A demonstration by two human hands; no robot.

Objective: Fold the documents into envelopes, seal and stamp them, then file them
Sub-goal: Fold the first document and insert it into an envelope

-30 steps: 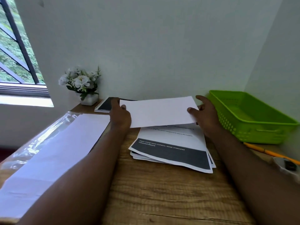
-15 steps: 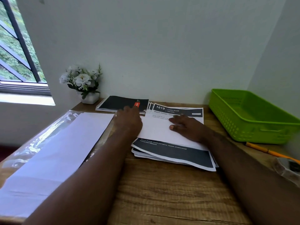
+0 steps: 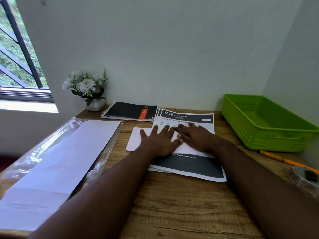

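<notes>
Since a moment ago your left hand (image 3: 158, 141) has slid beside your right hand (image 3: 195, 137), both with fingers spread flat pressing the folded document (image 3: 138, 138) under your fingertips atop the stack (image 3: 189, 166), so the crease looks nearly set.

A folded white paper sheet (image 3: 136, 140) lies flat beneath both grips, atop a fanned stack of printed documents (image 3: 191, 167) (dark header and footer bands) extending nearer and farther.
</notes>
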